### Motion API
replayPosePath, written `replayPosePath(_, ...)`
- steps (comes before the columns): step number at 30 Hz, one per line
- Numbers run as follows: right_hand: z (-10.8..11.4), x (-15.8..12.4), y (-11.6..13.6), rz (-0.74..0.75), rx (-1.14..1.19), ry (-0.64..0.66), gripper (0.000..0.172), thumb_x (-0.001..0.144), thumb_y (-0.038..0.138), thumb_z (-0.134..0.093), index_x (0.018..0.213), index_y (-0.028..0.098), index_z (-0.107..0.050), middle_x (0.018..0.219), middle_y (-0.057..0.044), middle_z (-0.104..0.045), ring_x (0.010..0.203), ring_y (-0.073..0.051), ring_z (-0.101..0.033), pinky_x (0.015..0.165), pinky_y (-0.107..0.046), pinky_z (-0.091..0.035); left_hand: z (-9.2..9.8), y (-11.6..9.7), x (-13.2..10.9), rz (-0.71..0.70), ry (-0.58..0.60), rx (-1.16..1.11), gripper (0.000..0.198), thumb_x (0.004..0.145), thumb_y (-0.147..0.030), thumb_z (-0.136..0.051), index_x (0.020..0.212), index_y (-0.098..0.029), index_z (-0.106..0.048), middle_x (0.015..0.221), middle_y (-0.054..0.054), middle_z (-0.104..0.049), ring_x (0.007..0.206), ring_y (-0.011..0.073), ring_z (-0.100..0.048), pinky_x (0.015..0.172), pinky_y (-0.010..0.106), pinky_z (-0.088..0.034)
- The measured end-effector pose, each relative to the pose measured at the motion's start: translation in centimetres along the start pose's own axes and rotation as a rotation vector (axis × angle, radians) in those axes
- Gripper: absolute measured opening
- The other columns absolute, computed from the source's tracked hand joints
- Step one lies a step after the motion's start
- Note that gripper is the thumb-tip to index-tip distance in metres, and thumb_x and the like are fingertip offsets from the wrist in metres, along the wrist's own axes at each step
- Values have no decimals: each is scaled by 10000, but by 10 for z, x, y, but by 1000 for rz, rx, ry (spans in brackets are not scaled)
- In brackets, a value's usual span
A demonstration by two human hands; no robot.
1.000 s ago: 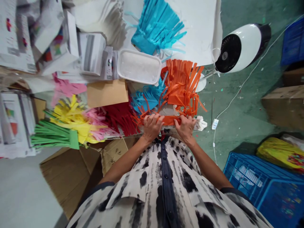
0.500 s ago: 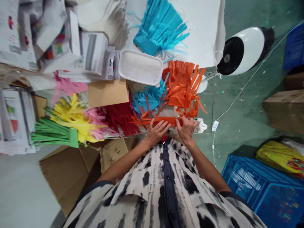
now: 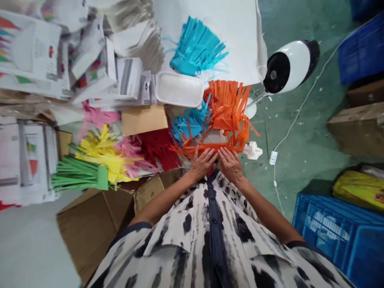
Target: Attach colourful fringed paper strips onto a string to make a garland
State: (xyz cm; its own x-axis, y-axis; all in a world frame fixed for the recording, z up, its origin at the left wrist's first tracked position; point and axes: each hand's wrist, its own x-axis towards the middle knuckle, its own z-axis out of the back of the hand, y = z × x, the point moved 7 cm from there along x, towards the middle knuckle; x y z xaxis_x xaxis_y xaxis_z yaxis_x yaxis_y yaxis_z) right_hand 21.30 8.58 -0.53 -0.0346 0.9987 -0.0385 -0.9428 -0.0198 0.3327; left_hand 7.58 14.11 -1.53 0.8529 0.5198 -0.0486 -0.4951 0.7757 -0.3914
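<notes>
From my station I see both bare hands low in the view, side by side; the left hand [image 3: 202, 164] and the right hand [image 3: 230, 165] lie along the lower band of the orange fringed paper [image 3: 225, 114], just above the shirt [image 3: 211, 236]; their fingertips nearly meet. The fingers [image 3: 211, 153] are stretched out, not clenched; I cannot tell whether they pinch the band or only press on it. The orange fringes fan up and away from the hands; the paper overlaps a blue fringed paper [image 3: 187, 128].

Just beside the right hand sits a crumpled white tissue [image 3: 252, 150]; past the orange fringes is a white plastic tub [image 3: 179, 90]; farther up, a cyan fringed paper [image 3: 196, 50] lies on a white sheet [image 3: 237, 40]. Left of the hands run a red fringe [image 3: 157, 150], a pink fringe [image 3: 132, 164], a yellow fringe [image 3: 105, 162] and a green fringe [image 3: 79, 175]; above them are a kraft envelope [image 3: 144, 119] and printed sheets [image 3: 33, 52]; a cardboard box [image 3: 90, 228] stands below them. On the green floor [image 3: 303, 168] to the right are a fan [image 3: 288, 66], a white cord [image 3: 295, 120], a blue crate [image 3: 330, 228] and a yellow bag [image 3: 360, 190].
</notes>
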Motion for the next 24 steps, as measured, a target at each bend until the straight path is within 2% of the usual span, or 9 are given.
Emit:
replayPosePath(3,-5,-8,-11,-132,-42,-48,538,1081,310,-426,1602,181,-472,1637,-140,-503,1534,-304,-455,1293,-586,-227,3,-1,0,-12,4,-17,549,1093,-350,-428,1638,-290,-411,1659,105,-482,1579,282,-388,1299,708,108)
replayPosePath(6,5,-10,-20,-245,-85,-167,526,1093,321,-404,1577,138,-498,1604,-167,-539,1539,-317,-447,1301,-615,-212,6,-3,-1,5,8,-27,553,1095,-368,-425,1641,-285,-402,1671,101,-464,1582,275,-377,1296,712,108)
replayPosePath(8,7,-3,-13,-178,-72,-156,516,1099,318,-395,1580,161,-496,1617,-145,-529,1556,-292,-425,1313,-594,-213,7,-3,-1,22,4,-30,547,1091,-374,-431,1630,-279,-424,1674,104,-459,1582,280,-375,1302,711,83)
replayPosePath(11,-1,10,5,-10,-19,-36,551,1103,372,-417,1618,179,-436,1663,-119,-470,1583,-272,-384,1327,-571,-209,6,-4,-2,24,-19,-41,526,1086,-374,-442,1599,-261,-479,1676,113,-454,1582,292,-375,1307,713,63)
replayPosePath(13,-3,14,4,-39,-6,-24,562,1104,385,-417,1616,156,-434,1660,-134,-471,1573,-286,-400,1323,-584,-220,5,-4,-2,24,-39,-55,531,1084,-379,-454,1601,-259,-475,1677,115,-451,1583,295,-375,1306,714,67)
replayPosePath(16,2,13,-6,-159,-6,-96,530,1097,323,-419,1595,149,-470,1645,-154,-487,1578,-302,-392,1314,-613,-229,4,-3,-3,34,-56,-72,568,1071,-374,-499,1627,-284,-431,1671,119,-461,1578,310,-386,1297,733,70)
replayPosePath(21,-7,4,5,-9,53,-3,518,1096,243,-391,1606,198,-468,1625,-109,-520,1555,-248,-439,1318,-545,-267,1,-4,-3,27,-79,-68,540,1070,-350,-511,1603,-277,-472,1670,122,-457,1576,310,-396,1289,726,121)
replayPosePath(24,-12,1,3,-18,46,-3,517,1102,235,-373,1609,185,-464,1625,-119,-514,1548,-245,-450,1314,-529,-259,3,3,-9,-18,-102,-52,516,1095,-319,-461,1610,-290,-453,1640,102,-499,1561,275,-427,1259,703,214)
